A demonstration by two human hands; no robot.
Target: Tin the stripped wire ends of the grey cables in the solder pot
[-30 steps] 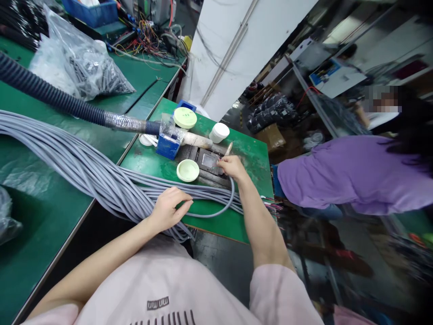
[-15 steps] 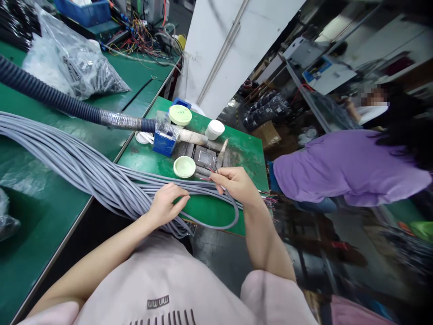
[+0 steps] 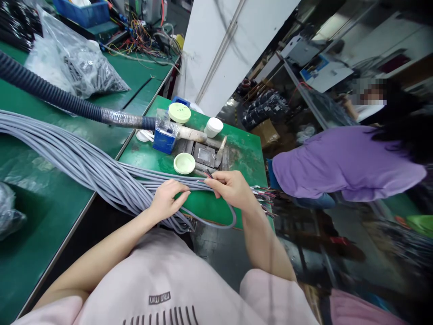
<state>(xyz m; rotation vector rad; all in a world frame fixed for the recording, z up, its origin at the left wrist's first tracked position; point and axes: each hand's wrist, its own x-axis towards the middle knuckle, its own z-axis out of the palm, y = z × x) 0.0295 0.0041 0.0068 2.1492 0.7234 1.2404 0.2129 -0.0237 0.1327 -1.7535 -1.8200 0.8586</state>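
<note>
My right hand (image 3: 230, 187) pinches the end of a grey cable (image 3: 233, 216), where thin dark and red wires show past the fingertips. From that hand the cable loops down and back towards the bundle. My left hand (image 3: 168, 198) hovers by the grey cable bundle (image 3: 111, 180), thumb and forefinger nearly together; whether anything is between them cannot be made out. Just beyond my right hand lies a dark metal solder pot (image 3: 205, 155) with a shiny square surface. A pale green shallow dish (image 3: 184, 164) stands left of it.
A ribbed black hose (image 3: 61, 97) reaches across to a blue box (image 3: 164, 141). Around it stand a pale round lid (image 3: 179, 113) and a white cup (image 3: 214, 127). Stripped cable ends (image 3: 265, 196) hang at the table's right edge. A person in purple (image 3: 341, 164) is at the right.
My right hand has moved slightly left with the cable end, away from the solder pot's right side. My left hand has barely shifted. The view has moved a little.
</note>
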